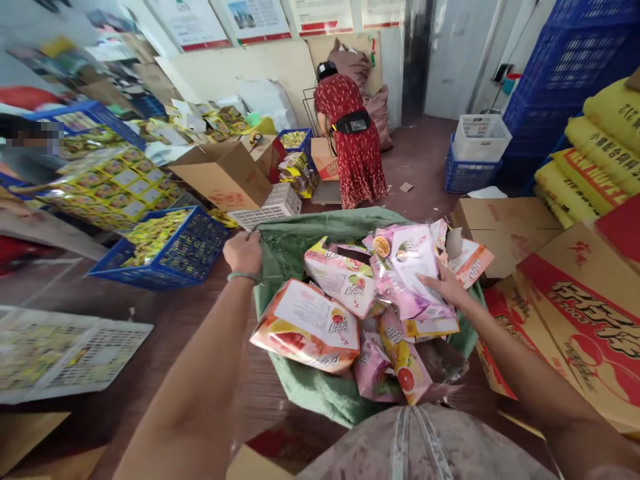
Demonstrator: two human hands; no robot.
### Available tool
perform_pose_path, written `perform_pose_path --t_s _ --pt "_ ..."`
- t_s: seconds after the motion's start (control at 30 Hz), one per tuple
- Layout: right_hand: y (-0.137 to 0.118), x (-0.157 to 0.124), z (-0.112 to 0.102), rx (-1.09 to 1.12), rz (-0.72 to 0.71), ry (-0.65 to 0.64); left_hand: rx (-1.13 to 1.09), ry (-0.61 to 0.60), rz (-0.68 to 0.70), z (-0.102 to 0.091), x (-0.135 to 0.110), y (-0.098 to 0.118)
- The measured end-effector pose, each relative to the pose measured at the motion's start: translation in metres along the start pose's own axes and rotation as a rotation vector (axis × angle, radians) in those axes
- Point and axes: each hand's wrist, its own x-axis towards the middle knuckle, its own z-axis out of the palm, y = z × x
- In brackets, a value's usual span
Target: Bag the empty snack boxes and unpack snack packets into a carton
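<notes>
A green woven sack [300, 393] gapes open in front of me, heaped with crumpled printed cartons and bags. My left hand [243, 253] is closed on the sack's rim at its far left corner. On the right side, my right hand [445, 285] grips the edge of a pink printed package [413, 267] on top of the heap; its fingertips are partly hidden. An orange-and-white box [310, 327] lies at the left of the pile, with a pink-and-white box [345, 277] behind it. A yellow-and-pink carton [405, 357] leans toward my body.
Blue crates [165, 247] of yellow packets and an open cardboard box [225, 170] stand left. Red-and-brown cartons [575, 313], yellow sacks [600, 153] and stacked blue crates [555, 87] line the right. Ahead, a person in red [350, 127] bends down; another person [30, 150] is far left.
</notes>
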Motion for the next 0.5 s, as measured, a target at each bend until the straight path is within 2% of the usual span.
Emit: perform_pose_path --t_s 0.07,0.17,0.27,0.33,0.4,0.47,0.5 --pt "-0.009 0.007 0.021 -0.283 0.017 0.007 -0.004 -0.001 0.037 -0.006 0.004 0.011" --pt "-0.023 0.017 0.051 -0.662 0.102 -0.02 -0.036 0.014 0.059 0.001 -0.009 0.03" --pt "-0.029 0.024 0.069 -0.845 0.134 -0.057 -0.105 0.038 0.053 0.005 -0.03 0.032" --pt "-0.028 0.028 0.072 -0.88 0.139 -0.056 -0.139 0.079 0.023 0.001 -0.049 0.015" --pt "-0.025 0.032 0.071 -0.889 0.154 -0.046 -0.141 0.139 -0.036 -0.004 -0.081 -0.013" --pt "-0.021 0.035 0.068 -0.895 0.173 -0.045 -0.102 0.166 -0.094 -0.004 -0.127 -0.042" --pt "-0.019 0.036 0.066 -0.897 0.176 -0.043 -0.072 0.129 -0.089 -0.001 -0.153 -0.053"
